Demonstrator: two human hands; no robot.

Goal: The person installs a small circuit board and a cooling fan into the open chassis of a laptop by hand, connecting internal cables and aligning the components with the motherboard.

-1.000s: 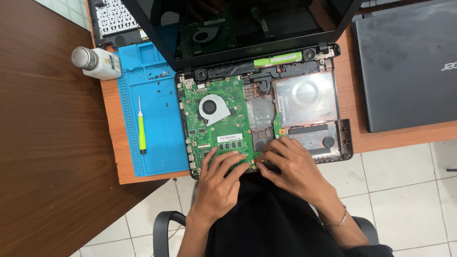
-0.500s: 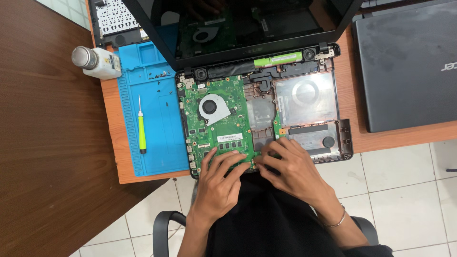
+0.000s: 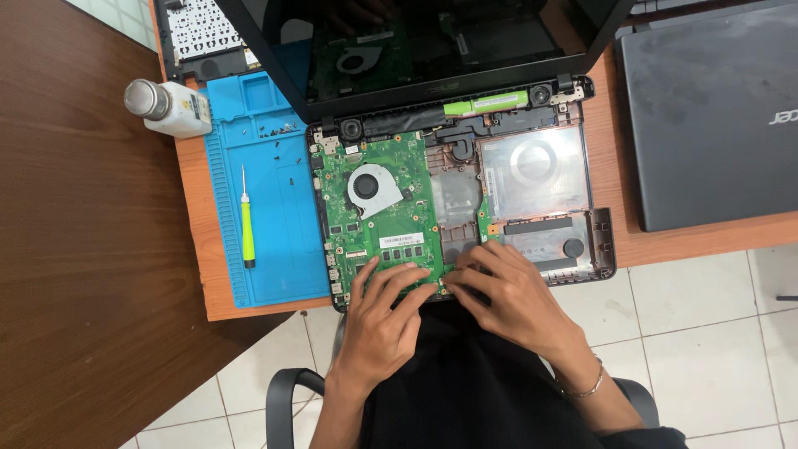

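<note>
Your left hand [image 3: 384,320] lies over the near edge of the opened laptop base [image 3: 532,199], its fingers [image 3: 399,287] spread and pressed down on the lower part of the green circuit board [image 3: 378,220], gripping nothing. Your right hand [image 3: 519,299] sits just beside it, fingers bent, with the tips meeting the board's near right corner close to the left hand's fingertips; whether they pinch something small there cannot be told.

The laptop base rests at the near edge of the orange worktop [image 3: 619,249], its lid tilted up at the far side, the dark screen [image 3: 432,41] mirroring the board and fan. A round grey fan [image 3: 372,189] sits in the upper half of the board, with bare plastic bays to its right.

To the left of the laptop, touching its side, a blue work mat [image 3: 274,258] runs along the worktop's left edge. A screwdriver with a yellow-green handle [image 3: 247,224] lies on it, pointing away from you, and a scatter of tiny screws [image 3: 278,129] lies near the mat's far end. A white bottle with a grey cap [image 3: 170,106] lies at the mat's far left corner. A closed grey laptop [image 3: 706,116] occupies the worktop's right end, well apart from your hands.
</note>
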